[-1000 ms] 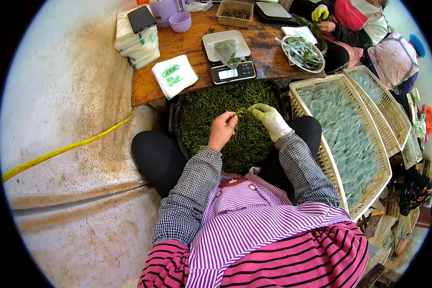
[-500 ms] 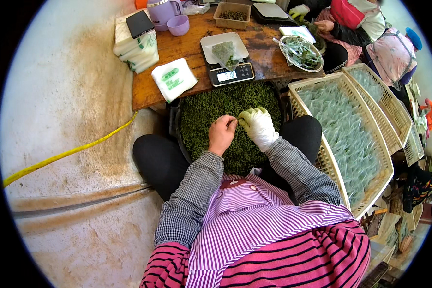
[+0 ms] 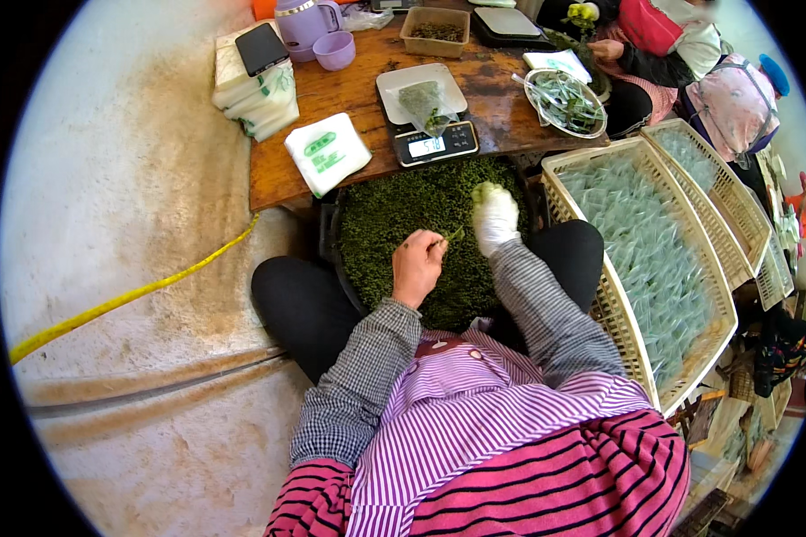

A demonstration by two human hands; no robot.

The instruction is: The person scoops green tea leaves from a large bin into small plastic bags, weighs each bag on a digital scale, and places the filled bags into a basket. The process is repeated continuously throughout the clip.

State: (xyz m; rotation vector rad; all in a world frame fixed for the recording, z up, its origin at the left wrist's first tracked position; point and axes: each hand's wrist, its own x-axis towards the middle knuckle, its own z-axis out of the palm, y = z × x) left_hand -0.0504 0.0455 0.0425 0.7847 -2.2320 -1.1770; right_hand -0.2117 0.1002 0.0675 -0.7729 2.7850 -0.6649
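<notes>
A wide dark tub [image 3: 330, 234] full of small green grains or buds [image 3: 381, 210] sits between my knees. Over its middle, my bare left hand [image 3: 416, 267] is closed in a pinch on a thin green sprig [image 3: 456, 235]. My right hand [image 3: 495, 217], in a white glove with green-stained fingertips, is at the heap's right side; its fingertips point down and are too indistinct to show whether they grip anything. On the table beyond, a scale [image 3: 436, 143] bears a clear bag of green stuff [image 3: 427, 106].
A stack of white-and-green bags [image 3: 328, 154] lies left of the scale; a phone [image 3: 261, 49] tops another pile. Behind stand a purple jug [image 3: 306, 22] and cup [image 3: 334, 51]. Crates [image 3: 640, 358] of filled bags flank my right knee. Another person's gloved hand [image 3: 582, 12] shows at upper right.
My right hand has moved away from my left, forward and slightly right over the heap. My left hand has come slightly nearer me, the sprig now showing in its fingers.
</notes>
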